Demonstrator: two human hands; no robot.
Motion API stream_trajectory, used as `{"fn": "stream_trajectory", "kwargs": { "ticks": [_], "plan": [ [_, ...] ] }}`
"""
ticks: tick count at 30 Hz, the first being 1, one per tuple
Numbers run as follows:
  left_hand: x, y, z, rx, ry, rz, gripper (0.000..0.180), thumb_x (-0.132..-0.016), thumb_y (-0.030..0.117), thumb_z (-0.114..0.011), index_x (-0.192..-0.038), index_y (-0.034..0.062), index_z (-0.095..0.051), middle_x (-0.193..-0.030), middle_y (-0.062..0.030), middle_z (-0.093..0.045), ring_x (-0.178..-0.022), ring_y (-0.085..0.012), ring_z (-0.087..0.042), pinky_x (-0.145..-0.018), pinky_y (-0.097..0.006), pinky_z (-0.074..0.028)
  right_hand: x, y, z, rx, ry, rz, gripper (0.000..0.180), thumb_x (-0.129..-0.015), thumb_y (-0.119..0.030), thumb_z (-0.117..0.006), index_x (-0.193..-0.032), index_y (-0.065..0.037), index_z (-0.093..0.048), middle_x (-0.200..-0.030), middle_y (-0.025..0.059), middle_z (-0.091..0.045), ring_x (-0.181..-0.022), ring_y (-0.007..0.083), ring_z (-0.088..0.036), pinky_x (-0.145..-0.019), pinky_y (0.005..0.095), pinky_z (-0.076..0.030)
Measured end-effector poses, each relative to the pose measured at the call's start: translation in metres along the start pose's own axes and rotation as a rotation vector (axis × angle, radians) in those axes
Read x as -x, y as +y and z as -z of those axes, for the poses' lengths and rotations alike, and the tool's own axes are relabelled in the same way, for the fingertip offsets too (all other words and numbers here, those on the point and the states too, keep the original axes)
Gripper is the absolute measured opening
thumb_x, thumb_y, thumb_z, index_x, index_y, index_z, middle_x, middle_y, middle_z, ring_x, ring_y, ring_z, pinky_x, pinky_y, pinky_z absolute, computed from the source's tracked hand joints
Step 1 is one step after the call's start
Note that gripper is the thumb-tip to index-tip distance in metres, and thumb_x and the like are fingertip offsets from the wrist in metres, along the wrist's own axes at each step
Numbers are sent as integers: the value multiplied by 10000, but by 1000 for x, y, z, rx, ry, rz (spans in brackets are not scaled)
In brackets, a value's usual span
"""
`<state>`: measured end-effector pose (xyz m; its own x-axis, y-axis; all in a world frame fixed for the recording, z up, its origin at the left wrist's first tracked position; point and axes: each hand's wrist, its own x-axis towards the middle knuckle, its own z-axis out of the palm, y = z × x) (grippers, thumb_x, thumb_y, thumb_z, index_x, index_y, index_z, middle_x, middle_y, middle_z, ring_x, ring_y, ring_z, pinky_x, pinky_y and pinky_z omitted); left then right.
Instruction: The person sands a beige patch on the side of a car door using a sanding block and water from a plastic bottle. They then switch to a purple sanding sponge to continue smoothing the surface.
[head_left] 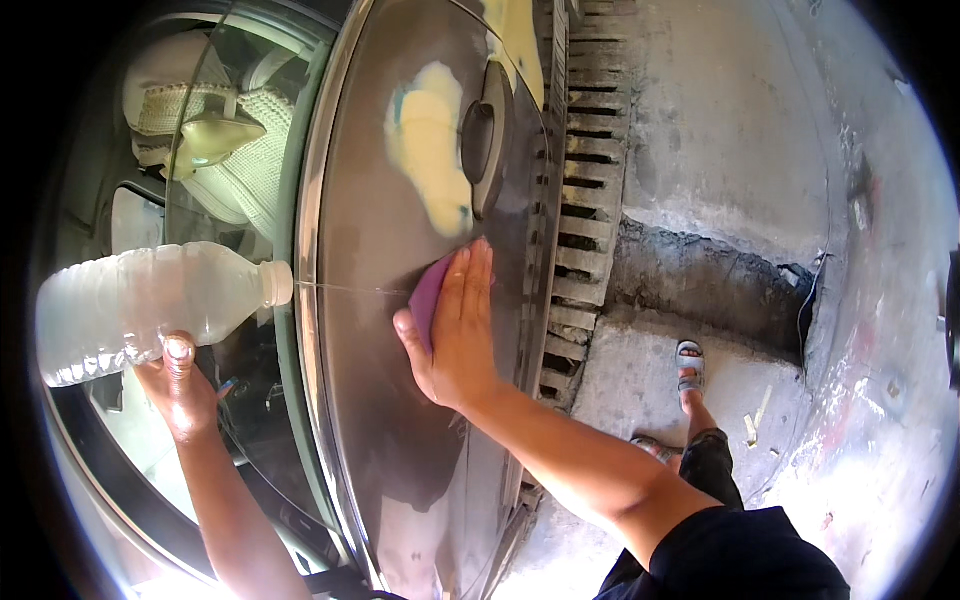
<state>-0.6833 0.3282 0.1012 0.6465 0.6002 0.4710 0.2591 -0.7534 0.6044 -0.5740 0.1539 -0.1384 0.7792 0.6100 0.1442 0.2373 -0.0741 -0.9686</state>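
My left hand grips a clear plastic bottle of cloudy liquid, tipped on its side in front of the car window. From its pale cap a thin jet of liquid runs right, toward the door panel. Pressed flat on the brown car door is a purple sheet, which looks like sandpaper, under the fingers of my right hand. Just beyond those fingertips lies a cream filler patch, beside the dark door handle. Wet, darker streaks mark the panel below my right hand.
The car window shows a pale seat inside. A slotted concrete drain cover runs along the car's right side. Farther right, a sunken gap breaks the concrete floor. My sandalled foot stands near it, with a grey wall beyond.
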Motion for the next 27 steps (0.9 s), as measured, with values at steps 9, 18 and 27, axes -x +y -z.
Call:
{"fn": "stream_trajectory", "kwargs": {
  "ticks": [9,18,27],
  "plan": [
    [1,-3,6,-20,-3,-19,921,-748,496,-775,-1359,-68,-378,-1342,-160,-462,-1250,-267,-441,-1088,-424,-291,31,-14,-2,19,-75,-24,911,-930,-456,-496,-1416,191,-78,-1483,413,13,-1406,535,16,-1152,578,-53],
    [2,-1,8,-28,3,-13,934,-737,500,-781,-1360,-67,-379,-1329,-157,-477,-1247,-270,-445,-1095,-422,-278,109,-5,-7,70,-274,200,986,-872,-451,-588,-1412,190,-69,-1465,436,-15,-1390,569,-10,-1122,641,-101],
    [0,3,0,4,-27,30,926,-722,475,-800,-1364,-47,-384,-1325,-151,-480,-1244,-270,-451,-1083,-419,-297,102,-8,-6,139,-287,323,980,-774,-337,-701,-1416,167,-157,-1490,396,-68,-1412,531,-23,-1148,593,-73]
  ]
}}
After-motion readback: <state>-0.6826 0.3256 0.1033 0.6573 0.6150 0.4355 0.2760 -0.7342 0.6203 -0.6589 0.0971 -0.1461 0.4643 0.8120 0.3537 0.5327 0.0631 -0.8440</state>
